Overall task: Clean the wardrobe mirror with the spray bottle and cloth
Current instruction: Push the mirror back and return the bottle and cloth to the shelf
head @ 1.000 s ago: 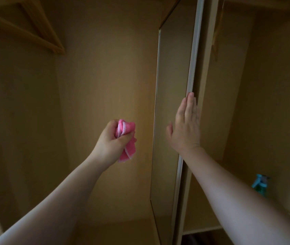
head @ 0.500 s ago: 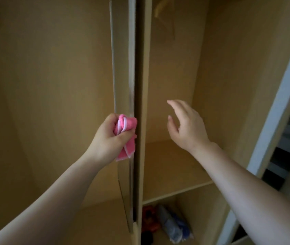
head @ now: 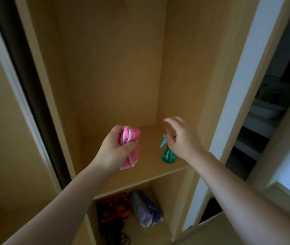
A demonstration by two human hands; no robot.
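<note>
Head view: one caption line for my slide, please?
Left hand grips pink cloth; right hand, open, hovers beside spray bottle on shelf.

Both bare arms are reaching forward. The left grip (head: 114,150) is clenching a cloth (head: 132,156), thumb across it. The right grip (head: 183,138) is hovering palm-down, fingers loosely arched, holding nothing.
</note>
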